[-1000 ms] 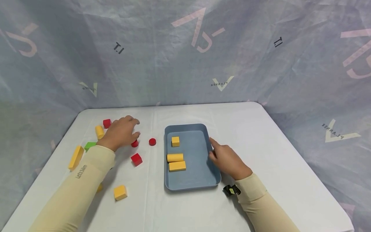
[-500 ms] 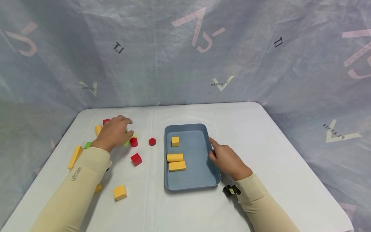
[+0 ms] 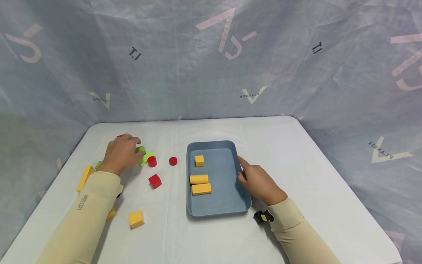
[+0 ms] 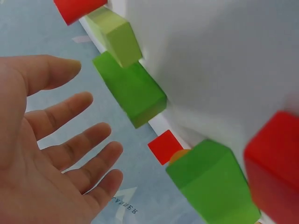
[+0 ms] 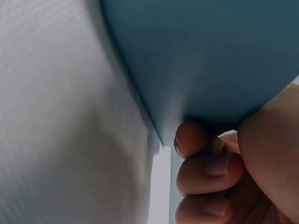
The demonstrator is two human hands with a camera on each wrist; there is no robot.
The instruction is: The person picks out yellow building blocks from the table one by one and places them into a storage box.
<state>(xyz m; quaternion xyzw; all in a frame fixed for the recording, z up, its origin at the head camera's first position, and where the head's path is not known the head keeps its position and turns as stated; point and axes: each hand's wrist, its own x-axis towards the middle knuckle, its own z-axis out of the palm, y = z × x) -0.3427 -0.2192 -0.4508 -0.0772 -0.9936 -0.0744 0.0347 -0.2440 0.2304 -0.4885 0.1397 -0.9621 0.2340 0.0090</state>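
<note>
My left hand (image 3: 120, 152) hovers over the blocks at the table's left, thumb and fingers spread with nothing between them. Just beyond its fingertips are a green block (image 4: 133, 88) and a light green block (image 4: 122, 42); the head view shows a red cylinder (image 3: 152, 161) beside them. At the right side of the grey-blue tray (image 3: 224, 205), my right hand (image 3: 262, 183) grips the wall, its curled fingers (image 5: 203, 175) against the outside. Inside the tray lie a yellow cube (image 3: 199, 161), a yellow cylinder (image 3: 199, 179) and a yellow oblong block (image 3: 201, 189).
Between left hand and tray lie a red disc (image 3: 173, 161) and a red cube (image 3: 155, 181). Nearer me sits another yellow cube (image 3: 136, 219). A long yellow block (image 3: 85, 178) lies far left, and my left sleeve partly covers a yellow piece (image 3: 111, 214). Grey cloth (image 3: 211, 73) hangs behind.
My left hand has moved left, away from the red cylinder, uncovering the green and light green blocks. The right hand and tray have stayed in place.
</note>
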